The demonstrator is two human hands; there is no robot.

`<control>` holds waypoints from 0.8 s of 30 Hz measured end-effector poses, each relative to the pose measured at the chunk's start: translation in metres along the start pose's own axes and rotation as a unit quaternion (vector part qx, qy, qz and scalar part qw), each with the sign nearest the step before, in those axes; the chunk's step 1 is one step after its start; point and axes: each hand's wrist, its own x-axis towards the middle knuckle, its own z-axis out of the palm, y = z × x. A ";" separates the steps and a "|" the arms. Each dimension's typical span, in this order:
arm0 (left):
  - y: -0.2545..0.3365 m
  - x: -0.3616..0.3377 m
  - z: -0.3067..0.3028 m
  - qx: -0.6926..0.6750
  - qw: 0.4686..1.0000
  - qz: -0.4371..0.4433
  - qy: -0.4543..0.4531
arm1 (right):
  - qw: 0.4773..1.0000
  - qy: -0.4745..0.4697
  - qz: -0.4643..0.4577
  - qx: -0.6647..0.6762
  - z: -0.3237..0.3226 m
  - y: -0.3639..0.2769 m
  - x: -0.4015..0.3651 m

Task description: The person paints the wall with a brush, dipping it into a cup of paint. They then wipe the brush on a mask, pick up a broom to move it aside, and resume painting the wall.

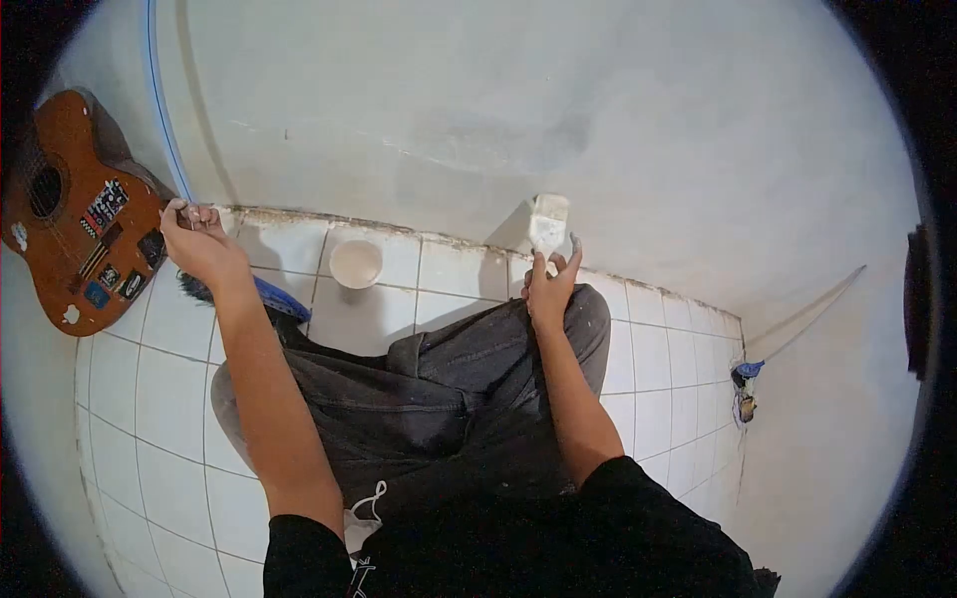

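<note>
My right hand [551, 291] grips a broad, white-coated paintbrush [549, 219] by its lower end, over my right knee. The brush stands with its wide end up, close to the wall [658, 120]; one finger sticks out beside it. At the far left my left hand [206, 244] is raised with its fingers curled and whitish at the tips, near the guitar's edge. The lower end of a pale blue hose [162, 110] meets those fingers in this view; I cannot tell what they hold. Between my hands, a round cup [356, 264] with cream-coloured contents stands on the tiles.
A stickered brown guitar [85, 224] leans at the left. A blue brush or broom head [281, 297] with dark bristles lies by my left forearm. White floor tiles [164, 399] surround my crossed legs. At right, a small blue object [746, 372] with a thin rod sits by the wall.
</note>
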 end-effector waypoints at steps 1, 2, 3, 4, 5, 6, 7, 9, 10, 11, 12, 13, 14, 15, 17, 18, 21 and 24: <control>0.001 -0.003 0.002 0.002 1.000 -0.002 0.001 | 0.997 0.014 -0.047 -0.064 -0.002 0.007 0.002; 0.002 -0.007 0.006 0.015 1.000 -0.004 0.010 | 0.987 0.027 -0.094 -0.128 -0.004 0.013 0.003; 0.004 -0.011 0.010 0.027 0.999 -0.007 0.019 | 0.987 0.028 -0.091 -0.130 -0.003 0.011 0.001; 0.003 -0.012 0.011 0.030 0.999 -0.009 0.020 | 0.984 0.016 -0.099 -0.144 0.000 0.007 -0.002; 0.003 -0.012 0.012 0.027 0.999 -0.004 0.020 | 0.982 0.004 -0.106 -0.159 0.002 0.006 -0.003; 0.001 -0.012 0.012 0.026 0.999 0.000 0.021 | 0.982 0.003 -0.102 -0.160 0.003 0.013 0.001; -0.001 -0.010 0.010 0.030 0.999 -0.002 0.022 | 0.952 0.008 -0.191 -0.240 0.005 0.022 0.007; -0.002 -0.005 0.006 0.011 1.000 -0.008 0.010 | 0.921 -0.017 -0.242 -0.304 0.008 0.026 0.007; -0.003 -0.005 0.005 0.015 1.000 -0.011 0.009 | 0.922 -0.017 -0.237 -0.305 0.009 0.025 0.006; -0.003 -0.005 0.005 0.013 1.000 -0.011 0.003 | 0.917 -0.028 -0.225 -0.329 0.011 0.025 0.007; -0.003 -0.006 0.006 0.010 1.000 -0.010 -0.003 | 0.910 -0.040 -0.214 -0.352 0.012 0.024 0.007; -0.002 -0.008 0.008 0.017 1.000 -0.009 0.008 | 0.899 -0.044 -0.219 -0.376 0.013 0.022 0.004; -0.003 -0.007 0.007 0.016 1.000 -0.010 0.007 | 0.900 -0.043 -0.218 -0.376 0.013 0.022 0.004; -0.003 -0.007 0.007 0.015 1.000 -0.012 0.001 | 0.895 -0.068 -0.189 -0.399 0.013 0.021 0.004; -0.003 -0.006 0.006 0.012 1.000 -0.015 -0.007 | 0.888 -0.091 -0.161 -0.421 0.013 0.021 0.004; -0.002 -0.007 0.007 0.016 1.000 -0.018 -0.007 | 0.874 -0.104 -0.145 -0.452 0.013 0.023 0.005; -0.001 -0.010 0.008 0.015 1.000 -0.015 -0.008 | 0.841 -0.134 -0.125 -0.509 0.012 0.028 0.006; -0.002 -0.004 0.004 0.018 1.000 -0.011 -0.003 | 0.813 -0.164 -0.117 -0.547 0.014 0.031 0.004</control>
